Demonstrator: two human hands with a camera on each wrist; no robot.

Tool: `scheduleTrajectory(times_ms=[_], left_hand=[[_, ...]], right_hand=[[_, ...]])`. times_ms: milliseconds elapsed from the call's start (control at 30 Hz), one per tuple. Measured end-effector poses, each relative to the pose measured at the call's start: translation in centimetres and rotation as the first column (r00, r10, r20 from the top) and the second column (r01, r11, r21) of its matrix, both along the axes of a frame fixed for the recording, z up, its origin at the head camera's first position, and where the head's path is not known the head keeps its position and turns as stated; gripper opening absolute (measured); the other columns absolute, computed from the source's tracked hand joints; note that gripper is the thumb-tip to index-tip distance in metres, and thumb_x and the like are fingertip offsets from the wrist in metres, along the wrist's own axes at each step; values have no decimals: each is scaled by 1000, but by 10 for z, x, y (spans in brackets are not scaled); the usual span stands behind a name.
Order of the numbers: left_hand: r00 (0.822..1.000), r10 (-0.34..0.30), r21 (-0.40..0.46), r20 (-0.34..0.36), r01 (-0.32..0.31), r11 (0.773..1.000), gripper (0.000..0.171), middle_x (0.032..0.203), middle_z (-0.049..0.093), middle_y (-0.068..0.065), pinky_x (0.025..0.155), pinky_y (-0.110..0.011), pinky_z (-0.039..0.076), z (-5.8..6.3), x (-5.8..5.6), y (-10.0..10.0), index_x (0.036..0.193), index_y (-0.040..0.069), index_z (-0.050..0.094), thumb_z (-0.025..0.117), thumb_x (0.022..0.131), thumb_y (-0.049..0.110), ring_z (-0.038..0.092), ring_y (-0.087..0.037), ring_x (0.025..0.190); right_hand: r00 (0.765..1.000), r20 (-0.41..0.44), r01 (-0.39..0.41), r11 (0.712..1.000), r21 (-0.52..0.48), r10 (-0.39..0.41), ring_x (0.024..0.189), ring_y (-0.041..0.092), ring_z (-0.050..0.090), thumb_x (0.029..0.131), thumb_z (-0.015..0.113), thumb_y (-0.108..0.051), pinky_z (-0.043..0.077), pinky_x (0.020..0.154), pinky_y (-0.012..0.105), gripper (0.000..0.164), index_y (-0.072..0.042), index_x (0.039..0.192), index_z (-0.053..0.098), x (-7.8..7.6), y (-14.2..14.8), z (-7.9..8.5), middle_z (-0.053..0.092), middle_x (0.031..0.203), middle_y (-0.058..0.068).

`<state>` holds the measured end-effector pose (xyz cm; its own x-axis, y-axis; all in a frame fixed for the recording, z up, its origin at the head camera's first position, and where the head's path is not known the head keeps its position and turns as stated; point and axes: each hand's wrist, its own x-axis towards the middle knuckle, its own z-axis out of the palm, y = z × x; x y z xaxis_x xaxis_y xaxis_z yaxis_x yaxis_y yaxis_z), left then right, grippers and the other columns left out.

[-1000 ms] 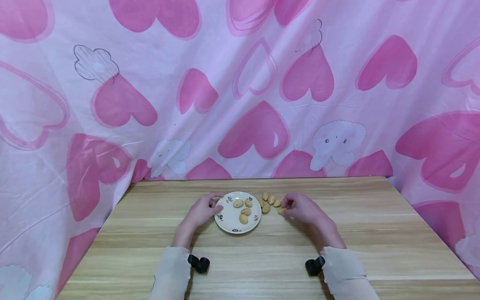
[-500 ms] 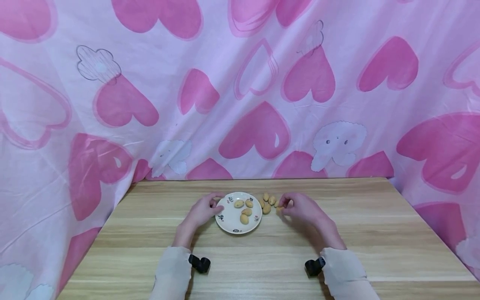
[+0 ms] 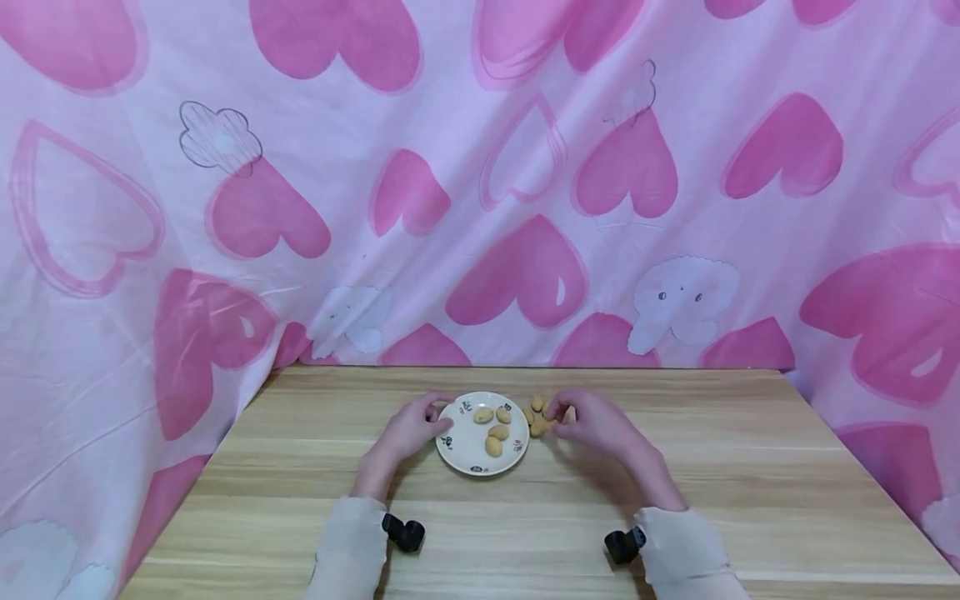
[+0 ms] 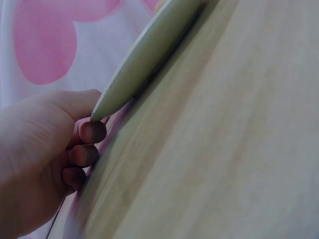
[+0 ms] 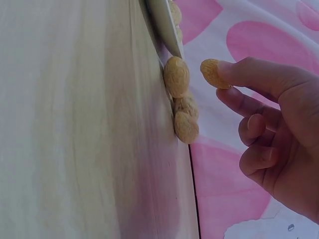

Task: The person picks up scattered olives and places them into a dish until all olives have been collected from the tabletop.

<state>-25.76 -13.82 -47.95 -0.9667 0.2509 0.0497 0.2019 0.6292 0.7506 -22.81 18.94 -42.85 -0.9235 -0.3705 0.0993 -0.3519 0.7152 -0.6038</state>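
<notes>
My left hand [image 3: 408, 429] grips the left rim of a small white plate [image 3: 459, 450] with dark printed marks. In the left wrist view the plate's underside [image 4: 142, 62] shows, its edge between thumb and fingers. Several tan oval nuts in wrinkled shells [image 3: 493, 447] lie on the plate. My right hand [image 3: 596, 425], right of the plate, pinches one wrinkled tan nut [image 5: 211, 72] between thumb and forefinger, raised above the tabletop in the right wrist view. Close to the plate's right rim sit several more nuts [image 5: 177, 77], partly hidden behind my right fingers in the head view.
The wooden table [image 3: 517, 533] extends to both sides and toward me. At its back edge hangs a pink cloth [image 3: 517, 275] printed with hearts, and it continues along both sides. A small black camera [image 3: 405, 533] is worn on each wrist.
My right hand has shifted left toward the plate with the pinched nut, now covering part of the loose group. The left hand keeps its hold on the rim. The head view has tilted slightly.
</notes>
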Motion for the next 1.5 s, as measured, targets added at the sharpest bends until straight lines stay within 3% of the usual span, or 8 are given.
scheduleTrajectory(times_ms=[333,500,733,1233,1500], left_hand=[[1000,2,13,-1,-2,1000,41,72,53,3,65,-30,39,-1,-1,-1,130,17,62,71,90,22,47,-12,65],[1000,3,10,-5,-3,1000,41,72,54,3,66,-30,39,0,-2,0,130,17,62,71,90,21,48,-13,65],[1000,1,2,-6,-1,1000,41,73,54,3,65,-29,39,0,-3,0,130,19,62,71,90,21,48,-13,66],[1000,4,-3,1,-4,1000,41,72,53,4,64,-30,38,-1,-2,0,130,19,62,71,90,22,47,-13,64],[1000,-1,-2,-5,1,1000,42,73,54,3,66,-30,39,1,-1,1,131,17,61,70,90,21,48,-13,65]], right_hand=[[999,-5,-40,998,38,40,83,13,59,85,78,-21,47,76,31,9,-26,86,70,-7,-19,1,64,85,-13],[996,-27,-83,995,49,85,82,11,59,85,77,-21,48,78,31,7,-25,87,71,-8,-27,2,64,82,-14],[995,10,-100,994,48,99,83,13,59,84,77,-17,47,77,32,8,-22,87,71,-7,-38,4,64,83,-13],[992,46,-126,986,109,122,78,8,55,85,79,-24,45,74,31,8,-26,87,71,-12,-50,-12,61,82,-14],[991,59,-128,984,125,121,80,9,55,86,78,-24,46,75,31,7,-26,88,71,-12,-55,-11,61,83,-13]])
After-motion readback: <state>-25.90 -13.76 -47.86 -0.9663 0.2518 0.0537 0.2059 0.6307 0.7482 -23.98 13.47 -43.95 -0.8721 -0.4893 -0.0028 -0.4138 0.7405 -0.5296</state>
